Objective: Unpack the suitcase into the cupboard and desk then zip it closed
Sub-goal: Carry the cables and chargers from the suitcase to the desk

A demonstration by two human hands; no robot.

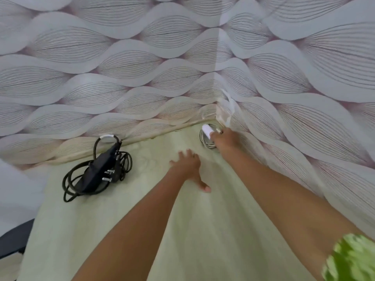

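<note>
Desk, pale surface, set into a wallpapered corner. Right hand reaches to the far right corner and pinches a white charger lying on its coiled pale cable, close to both walls. Left hand rests flat on the desk just beside it, fingers spread, holding nothing. Black power adapter with looped black cord lies near the far edge, well to the left, unobstructed.

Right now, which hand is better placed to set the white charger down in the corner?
Right. The right hand already grips the white charger at the desk corner. The left hand rests flat on the desk nearer the black adapter.
</note>
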